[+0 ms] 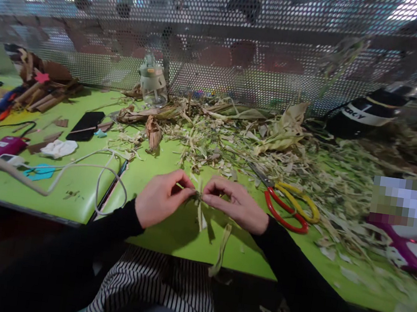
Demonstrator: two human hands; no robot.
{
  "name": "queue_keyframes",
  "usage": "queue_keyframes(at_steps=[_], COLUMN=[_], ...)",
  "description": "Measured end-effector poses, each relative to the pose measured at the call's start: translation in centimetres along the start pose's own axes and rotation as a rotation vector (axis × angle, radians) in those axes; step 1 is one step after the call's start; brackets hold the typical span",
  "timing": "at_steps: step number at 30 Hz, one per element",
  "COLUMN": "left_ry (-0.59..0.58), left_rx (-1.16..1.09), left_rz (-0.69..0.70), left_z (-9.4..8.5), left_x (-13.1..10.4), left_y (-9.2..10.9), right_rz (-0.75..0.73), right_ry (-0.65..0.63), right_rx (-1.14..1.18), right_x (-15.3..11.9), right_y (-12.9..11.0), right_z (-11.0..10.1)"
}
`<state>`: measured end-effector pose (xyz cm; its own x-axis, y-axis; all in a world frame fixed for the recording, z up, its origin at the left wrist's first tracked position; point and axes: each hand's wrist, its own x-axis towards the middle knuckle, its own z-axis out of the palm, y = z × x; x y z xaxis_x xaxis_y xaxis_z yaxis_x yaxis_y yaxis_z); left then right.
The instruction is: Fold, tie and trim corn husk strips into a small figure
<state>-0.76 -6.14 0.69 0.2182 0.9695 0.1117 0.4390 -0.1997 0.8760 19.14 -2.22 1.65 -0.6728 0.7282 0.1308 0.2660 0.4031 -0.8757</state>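
Near the front edge of the green table, my left hand (166, 197) pinches a small bundle of pale green husk strips (200, 211) from the left. My right hand (235, 204) grips the same bundle from the right, its thumb and index finger pressed together. The fingertips of both hands are close together, and strip ends stick out above and below them. A loose husk strip (222, 247) lies below my right hand, over the table edge. Scissors (290, 207) with red and yellow handles rest just right of my right hand.
Husk scraps (229, 143) cover the back and right of the green table (181, 244). Behind stand a clear bottle (154, 85) and a tilted black bottle (368, 113) by a perforated metal screen (221, 60). A black phone (86, 125) and a looped white cable (107, 183) lie left.
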Motion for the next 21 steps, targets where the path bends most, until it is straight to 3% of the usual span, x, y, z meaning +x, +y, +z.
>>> queue_keyframes(at_steps=[3,5,7,11,13,16,21], left_ry=[-0.138,-0.183,-0.17,-0.136,-0.164,-0.184,-0.194], left_rx=[-0.434,-0.602,-0.685,-0.711,-0.677,-0.639,-0.666], left_rz=[-0.291,-0.374,-0.346,-0.144,-0.094,-0.126,-0.258], left_z=[-1.6,-2.0,-1.8,0.0,0.8,1.4,1.7], left_x=[0.5,0.7,0.8,1.4,1.8,2.2,2.0], left_y=[0.2,0.1,-0.2,-0.3,-0.2,0.2,0.4], right_rz=[-0.111,-0.132,-0.09,0.036,0.084,0.149,0.214], right_ry=[-0.092,-0.122,-0.06,0.207,0.236,0.241,0.367], right_rx=[-0.015,0.039,0.162,0.503,0.635,0.717,0.644], right_x=[-0.3,-0.4,-0.4,-0.1,0.1,0.3,0.7], right_y=[-0.3,-0.1,0.4,1.3,1.4,1.4,1.8], right_z=[-0.9,-1.0,-0.8,0.1,0.4,0.6,1.1])
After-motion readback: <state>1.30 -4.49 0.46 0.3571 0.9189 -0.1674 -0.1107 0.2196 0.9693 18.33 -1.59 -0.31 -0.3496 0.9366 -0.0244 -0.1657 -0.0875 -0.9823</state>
